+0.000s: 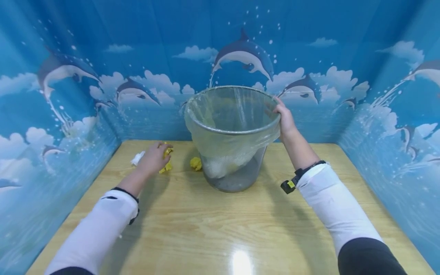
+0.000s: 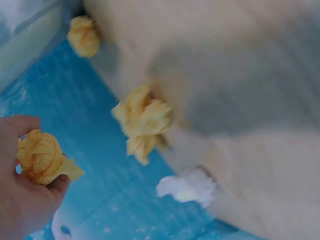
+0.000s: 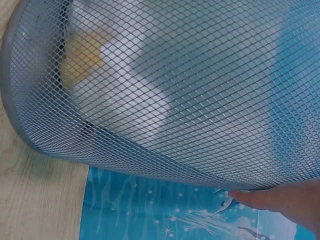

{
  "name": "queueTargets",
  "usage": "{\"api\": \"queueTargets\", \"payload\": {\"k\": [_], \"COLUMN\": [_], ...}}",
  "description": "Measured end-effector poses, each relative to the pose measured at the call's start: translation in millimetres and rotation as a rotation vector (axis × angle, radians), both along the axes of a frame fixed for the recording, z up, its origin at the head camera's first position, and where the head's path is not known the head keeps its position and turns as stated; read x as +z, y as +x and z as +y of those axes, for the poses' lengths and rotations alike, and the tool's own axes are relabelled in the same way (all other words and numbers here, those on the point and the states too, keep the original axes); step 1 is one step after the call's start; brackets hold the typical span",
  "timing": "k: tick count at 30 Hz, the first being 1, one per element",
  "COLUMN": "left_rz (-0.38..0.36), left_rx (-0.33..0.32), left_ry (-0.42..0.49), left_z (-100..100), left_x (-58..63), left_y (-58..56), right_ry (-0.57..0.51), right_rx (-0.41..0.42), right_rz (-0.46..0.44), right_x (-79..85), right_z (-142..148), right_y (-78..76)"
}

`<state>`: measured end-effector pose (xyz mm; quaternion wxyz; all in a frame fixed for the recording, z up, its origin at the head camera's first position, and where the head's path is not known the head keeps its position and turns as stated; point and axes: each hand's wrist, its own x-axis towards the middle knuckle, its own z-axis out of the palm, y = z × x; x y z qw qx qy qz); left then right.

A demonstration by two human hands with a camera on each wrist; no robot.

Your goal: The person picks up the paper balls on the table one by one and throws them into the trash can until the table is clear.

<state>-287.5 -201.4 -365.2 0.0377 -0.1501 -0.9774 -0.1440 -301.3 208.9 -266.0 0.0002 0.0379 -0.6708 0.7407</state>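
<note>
Closest to me are the person's two forearms, the left white sleeve (image 1: 97, 225) and the right white sleeve (image 1: 337, 202), both running off the bottom edge, with dark cloth (image 1: 369, 258) showing above the right one. A black strap with a small boxy device (image 1: 288, 186) sits at the right wrist.

The left hand (image 1: 151, 159) is curled, pinching a crumpled yellow paper ball (image 2: 40, 157) between thumb and fingers; from above, the back of the hand covers most of that ball, and only the left wrist view shows it well. Just beyond the hand lies more yellow paper (image 1: 166, 167) on the wooden table (image 1: 206, 229); whether that is one piece or two pressed together I can't make out. A white paper ball (image 1: 138, 157) is partly hidden behind the same hand, and a single yellow ball (image 1: 196, 164) sits just beside the bin.

The mesh bin (image 1: 237, 181) stands upright near the back of the table, its pale green liner (image 1: 203, 139) folded over the rim and veiling the upper wall. The right hand (image 1: 284, 119) grips the rim on its right side, some fingers blurred behind the plastic; the right wrist view catches only part of it, cut off at the edge. Through the mesh there, something white (image 3: 132, 95) and something yellow (image 3: 85, 57) show low inside, their shapes too hazy to count.

Behind everything hangs a blue dolphin-print backdrop (image 1: 161, 38).
</note>
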Motion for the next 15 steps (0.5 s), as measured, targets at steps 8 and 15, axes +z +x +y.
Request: {"api": "queueTargets", "payload": {"k": [8, 15], "left_rz": [-0.009, 0.027], "left_rx": [0.066, 0.122], "left_ry": [0.065, 0.099], "left_z": [1.5, 2.6], "left_x": [47.8, 83.9], "left_y": [-8.8, -10.6], "right_ry": [-0.011, -0.005], "right_rx": [0.018, 0.008], "right_rz": [0.016, 0.000], "right_x": [1.3, 0.3], "right_z": [0.3, -0.3], "right_y": [-0.6, -0.3]}}
